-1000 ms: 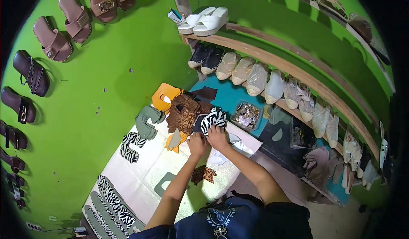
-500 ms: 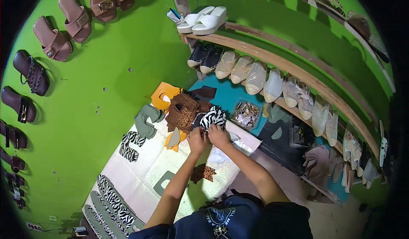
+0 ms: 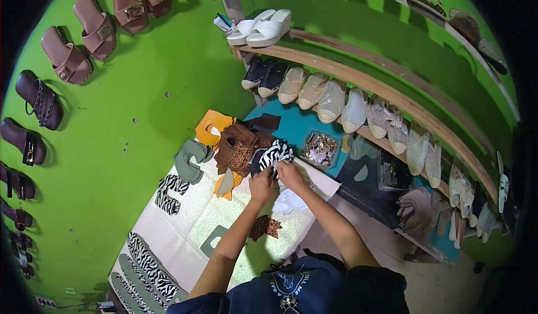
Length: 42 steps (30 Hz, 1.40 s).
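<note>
Both my hands meet over a pile of cut shoe uppers at the far end of a white worktable (image 3: pixel 190 224). My left hand (image 3: pixel 261 183) and my right hand (image 3: pixel 290 174) both grip a zebra-striped upper piece (image 3: pixel 276 152) at its near edge. Just left of it lies a stack of brown leopard-print pieces (image 3: pixel 237 147). A dark piece (image 3: pixel 263 122) lies behind that stack. A small leopard-print cutout (image 3: pixel 264 226) lies on the table beside my left forearm.
Olive pieces (image 3: pixel 189 158), an orange piece (image 3: pixel 210 127) and zebra pieces (image 3: pixel 168 193) lie left of the pile. A clear box of metal trims (image 3: pixel 319 148) sits on a teal surface. Shelves of pale shoes (image 3: pixel 358 108) curve right. Brown sandals (image 3: pixel 89 34) hang on the green wall.
My hands have drawn slightly closer together on the zebra-striped piece and shifted it a little; the rest of the table looks the same.
</note>
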Each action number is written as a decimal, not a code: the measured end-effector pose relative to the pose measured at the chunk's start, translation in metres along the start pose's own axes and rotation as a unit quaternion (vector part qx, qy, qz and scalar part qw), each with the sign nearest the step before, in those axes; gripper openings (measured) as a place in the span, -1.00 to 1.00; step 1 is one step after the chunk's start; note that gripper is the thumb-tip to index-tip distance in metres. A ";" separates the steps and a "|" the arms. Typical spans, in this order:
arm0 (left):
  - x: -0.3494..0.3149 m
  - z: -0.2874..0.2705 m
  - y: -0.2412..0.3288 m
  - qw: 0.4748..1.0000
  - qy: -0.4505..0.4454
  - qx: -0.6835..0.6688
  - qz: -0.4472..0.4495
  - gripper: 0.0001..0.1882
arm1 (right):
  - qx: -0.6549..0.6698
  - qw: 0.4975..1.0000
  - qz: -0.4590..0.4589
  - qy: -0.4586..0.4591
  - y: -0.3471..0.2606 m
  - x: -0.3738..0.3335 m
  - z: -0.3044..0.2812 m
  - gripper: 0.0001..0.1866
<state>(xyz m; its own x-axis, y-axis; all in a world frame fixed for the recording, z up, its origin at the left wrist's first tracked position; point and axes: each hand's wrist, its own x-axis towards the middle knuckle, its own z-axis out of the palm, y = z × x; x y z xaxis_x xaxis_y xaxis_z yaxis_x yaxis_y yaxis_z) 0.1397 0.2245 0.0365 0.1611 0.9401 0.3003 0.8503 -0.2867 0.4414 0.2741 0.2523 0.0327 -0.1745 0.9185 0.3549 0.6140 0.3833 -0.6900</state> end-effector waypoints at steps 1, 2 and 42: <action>0.000 -0.001 0.000 1.000 0.000 0.014 -0.003 -0.58 | 0.012 1.000 0.002 0.016 -0.004 0.002 -0.002 -0.82; 0.000 -0.002 0.004 1.000 0.000 0.026 -0.005 -0.54 | 0.021 0.999 0.006 0.033 -0.005 0.003 -0.005 -0.81; -0.010 -0.062 0.009 0.983 0.154 -0.005 0.097 -0.48 | 0.160 0.984 -0.071 -0.032 -0.035 -0.017 -0.070 -0.80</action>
<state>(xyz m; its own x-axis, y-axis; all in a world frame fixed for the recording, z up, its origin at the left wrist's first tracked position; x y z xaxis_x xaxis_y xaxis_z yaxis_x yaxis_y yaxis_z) 0.1143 0.2011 0.0899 0.1591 0.7675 0.6210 0.8128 -0.4589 0.3589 0.3091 0.2162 0.0951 -0.2952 0.8541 0.4282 0.3082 0.5093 -0.8035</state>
